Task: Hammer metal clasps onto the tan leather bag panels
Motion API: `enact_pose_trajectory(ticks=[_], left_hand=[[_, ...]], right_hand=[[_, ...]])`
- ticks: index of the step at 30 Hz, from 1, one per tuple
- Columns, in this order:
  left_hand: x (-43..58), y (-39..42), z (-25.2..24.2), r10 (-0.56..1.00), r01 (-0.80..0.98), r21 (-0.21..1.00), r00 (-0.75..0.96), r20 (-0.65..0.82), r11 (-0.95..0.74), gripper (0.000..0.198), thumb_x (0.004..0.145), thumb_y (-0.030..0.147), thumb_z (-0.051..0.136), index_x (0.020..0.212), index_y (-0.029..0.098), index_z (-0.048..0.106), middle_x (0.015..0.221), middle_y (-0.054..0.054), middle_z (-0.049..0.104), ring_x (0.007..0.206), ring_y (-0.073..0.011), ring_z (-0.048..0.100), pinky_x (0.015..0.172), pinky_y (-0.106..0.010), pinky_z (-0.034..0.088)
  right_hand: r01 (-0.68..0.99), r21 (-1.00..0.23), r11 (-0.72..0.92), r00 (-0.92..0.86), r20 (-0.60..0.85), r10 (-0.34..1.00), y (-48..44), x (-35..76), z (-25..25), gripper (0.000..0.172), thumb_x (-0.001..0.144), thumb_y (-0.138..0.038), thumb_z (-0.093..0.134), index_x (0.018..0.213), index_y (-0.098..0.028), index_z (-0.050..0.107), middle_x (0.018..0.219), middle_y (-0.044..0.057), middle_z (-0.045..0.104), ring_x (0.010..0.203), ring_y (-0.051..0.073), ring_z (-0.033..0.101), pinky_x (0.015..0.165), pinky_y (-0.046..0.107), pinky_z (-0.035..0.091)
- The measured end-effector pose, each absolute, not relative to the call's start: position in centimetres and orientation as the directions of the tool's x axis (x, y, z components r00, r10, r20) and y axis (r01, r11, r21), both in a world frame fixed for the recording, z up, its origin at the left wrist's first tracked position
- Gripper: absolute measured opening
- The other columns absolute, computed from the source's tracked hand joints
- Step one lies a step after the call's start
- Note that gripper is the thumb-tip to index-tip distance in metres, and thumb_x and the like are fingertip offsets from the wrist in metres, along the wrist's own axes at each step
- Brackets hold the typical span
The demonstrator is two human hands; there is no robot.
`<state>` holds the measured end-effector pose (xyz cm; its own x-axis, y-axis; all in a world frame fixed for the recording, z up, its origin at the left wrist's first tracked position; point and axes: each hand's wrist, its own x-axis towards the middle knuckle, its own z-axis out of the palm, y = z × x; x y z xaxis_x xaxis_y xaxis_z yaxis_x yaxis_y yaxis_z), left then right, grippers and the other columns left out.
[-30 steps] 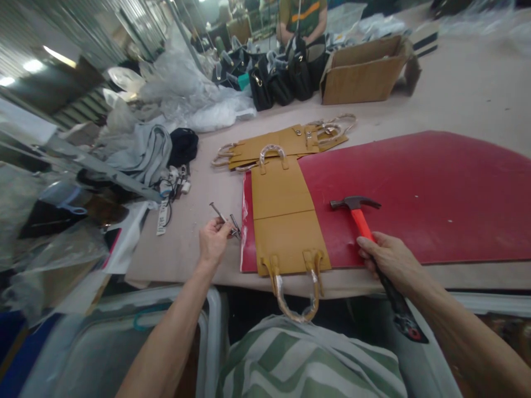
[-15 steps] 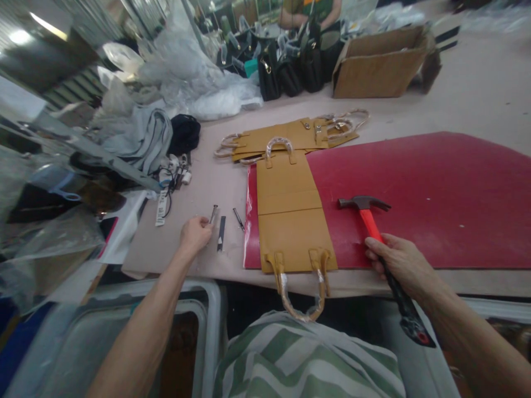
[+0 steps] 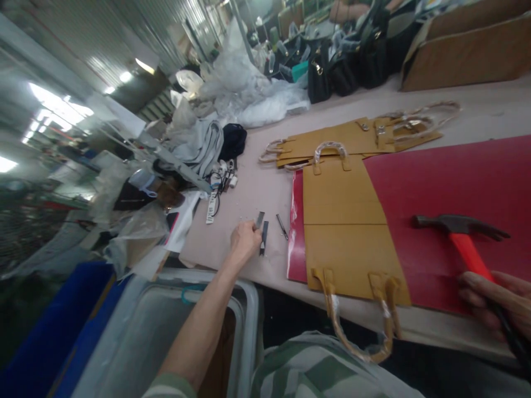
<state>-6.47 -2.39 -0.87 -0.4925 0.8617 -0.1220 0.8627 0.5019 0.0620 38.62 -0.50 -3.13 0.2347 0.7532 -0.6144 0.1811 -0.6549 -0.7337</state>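
Note:
My left hand (image 3: 245, 241) is closed on a small metal tool (image 3: 260, 219) at the left part of the table. Right beside its fingers lies a flat dark strip (image 3: 264, 237) with a pointed end, and a thin metal rod (image 3: 282, 226) lies a little further right. My right hand (image 3: 498, 301) grips a claw hammer (image 3: 468, 249) by its red and black handle, over the red mat. Between the hands a tan leather bag piece (image 3: 344, 221) lies flat, its lower wrapped handle hanging over the table's front edge.
More tan bag pieces (image 3: 332, 138) lie behind. Black bags (image 3: 344, 74), a cardboard box (image 3: 464, 52) and plastic wrapping (image 3: 249, 97) stand further back. A grey bin (image 3: 251, 309) is below the front edge.
The view has swung left, so the table's things appear further right. My left hand now touches or nearly touches the flat strip; my right hand still holds the hammer.

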Motion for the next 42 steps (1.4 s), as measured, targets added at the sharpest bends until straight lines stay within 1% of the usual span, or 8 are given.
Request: enact_pose_trajectory(ticks=[5, 17, 20, 23, 26, 29, 36, 42], left_hand=[[-5.6, -2.1, -0.7, 0.858, 0.869, 0.074, -0.465, -0.218, 0.490, 0.023, 0.087, 0.036, 0.061, 0.090, 0.020, 0.077, 0.094, -0.014, 0.078, 0.097, -0.0292, 0.073, 0.081, -0.034, 0.052], [-5.6, -0.6, -1.4, 0.864, 0.904, -0.012, -0.412, -0.289, 0.427, 0.018, 0.076, 0.029, 0.058, 0.077, 0.018, 0.073, 0.086, -0.019, 0.077, 0.092, -0.0359, 0.073, 0.071, -0.035, 0.052], [-5.9, -1.0, -1.2, 0.890, 0.895, 0.111, -0.404, -0.212, 0.433, 0.017, 0.076, 0.033, 0.058, 0.072, 0.019, 0.069, 0.076, -0.013, 0.075, 0.084, -0.0327, 0.073, 0.069, -0.034, 0.051], [-5.5, -1.6, -1.0, 0.891, 0.813, 0.364, -0.428, -0.154, 0.454, 0.018, 0.075, 0.037, 0.060, 0.071, 0.019, 0.063, 0.066, -0.008, 0.071, 0.072, -0.0275, 0.071, 0.063, -0.032, 0.051], [-4.1, -2.3, -0.9, 0.884, 0.569, 0.714, -0.441, -0.155, 0.408, 0.025, 0.073, 0.042, 0.063, 0.075, 0.018, 0.059, 0.061, -0.003, 0.067, 0.059, -0.0205, 0.068, 0.056, -0.028, 0.053], [-1.6, -3.2, -0.8, 0.909, 0.348, 0.910, -0.412, -0.069, 0.227, 0.033, 0.072, 0.046, 0.069, 0.082, 0.017, 0.058, 0.067, -0.001, 0.067, 0.058, -0.0162, 0.067, 0.058, -0.027, 0.057], [3.4, -5.6, -1.5, 0.913, 0.436, 0.897, -0.332, 0.238, -0.076, 0.021, 0.083, 0.036, 0.067, 0.092, 0.016, 0.064, 0.078, -0.002, 0.070, 0.068, -0.0129, 0.068, 0.066, -0.022, 0.058], [4.1, -6.8, -3.5, 0.923, 0.435, 0.892, -0.281, 0.264, -0.123, 0.027, 0.086, 0.031, 0.069, 0.109, 0.016, 0.066, 0.091, -0.005, 0.076, 0.080, -0.0152, 0.074, 0.078, -0.024, 0.062]], right_hand=[[0.055, -0.687, -0.725, 0.259, -0.692, 0.674, -0.5, 37.9, -2.4, 0.023, 0.059, -0.042, 0.075, 0.067, -0.025, 0.063, 0.065, 0.004, 0.056, 0.042, 0.009, 0.043, 0.031, 0.017, 0.034], [0.102, -0.794, -0.599, 0.133, -0.586, 0.799, -1.4, 37.5, -1.2, 0.026, 0.078, -0.041, 0.066, 0.070, -0.021, 0.051, 0.055, -0.004, 0.053, 0.037, 0.007, 0.041, 0.031, 0.017, 0.030], [0.098, -0.794, -0.600, 0.129, -0.588, 0.799, -1.3, 37.4, -1.1, 0.024, 0.080, -0.039, 0.065, 0.071, -0.021, 0.052, 0.056, -0.004, 0.053, 0.037, 0.008, 0.040, 0.031, 0.017, 0.031], [0.098, -0.799, -0.594, 0.125, -0.582, 0.804, -1.3, 37.5, -1.3, 0.023, 0.084, -0.036, 0.062, 0.071, -0.020, 0.051, 0.055, -0.004, 0.053, 0.037, 0.008, 0.041, 0.031, 0.016, 0.030], [0.094, -0.804, -0.587, 0.109, -0.578, 0.809, -1.3, 37.6, -1.3, 0.023, 0.085, -0.036, 0.064, 0.072, -0.020, 0.052, 0.057, -0.003, 0.054, 0.038, 0.008, 0.042, 0.033, 0.016, 0.031], [0.089, -0.808, -0.582, 0.104, -0.574, 0.812, -1.4, 37.7, -1.3, 0.022, 0.083, -0.035, 0.066, 0.074, -0.020, 0.053, 0.058, -0.003, 0.055, 0.039, 0.008, 0.043, 0.033, 0.016, 0.032], [0.093, -0.813, -0.575, 0.100, -0.567, 0.817, -1.5, 37.6, -1.1, 0.024, 0.082, -0.037, 0.068, 0.073, -0.021, 0.053, 0.058, -0.003, 0.054, 0.039, 0.008, 0.042, 0.033, 0.016, 0.033], [0.118, -0.807, -0.579, 0.099, -0.571, 0.815, -1.4, 37.8, -1.4, 0.026, 0.081, -0.039, 0.068, 0.073, -0.021, 0.052, 0.057, -0.004, 0.054, 0.039, 0.008, 0.042, 0.033, 0.017, 0.033]])
